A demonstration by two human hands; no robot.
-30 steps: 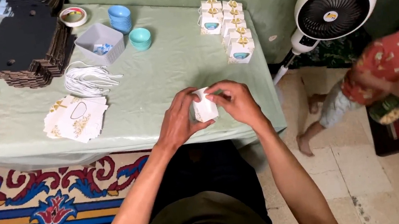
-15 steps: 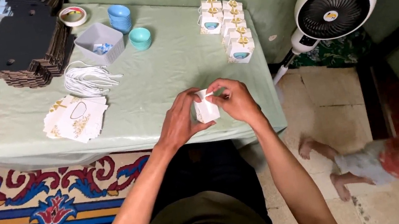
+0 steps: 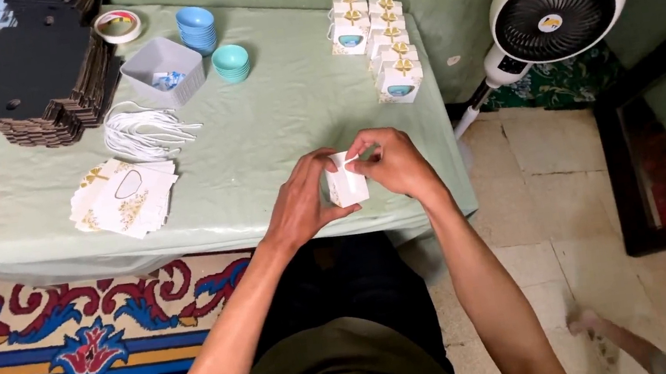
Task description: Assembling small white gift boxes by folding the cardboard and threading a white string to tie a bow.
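Both my hands hold one small white paper box (image 3: 346,185) just above the near edge of the green-covered table (image 3: 272,126). My left hand (image 3: 306,199) grips the box's left side and bottom. My right hand (image 3: 390,161) pinches a thin white strip at the box's top. A fanned stack of flat white box blanks with gold print (image 3: 124,197) lies to the left. Several finished small white boxes with gold bows (image 3: 378,42) stand at the far right of the table.
A bundle of white cords (image 3: 143,134), a grey tray (image 3: 163,68), stacked blue bowls (image 3: 197,29), teal bowls (image 3: 231,61), a tape roll (image 3: 117,24) and black card stacks (image 3: 43,71) lie behind. A white fan (image 3: 555,8) stands to the right. Another person's foot (image 3: 606,335) is on the tiles.
My hands have stayed on the box, with the fingers shifting slightly at its top. The other person on the right has moved down the tiled floor; only a foot remains in view.
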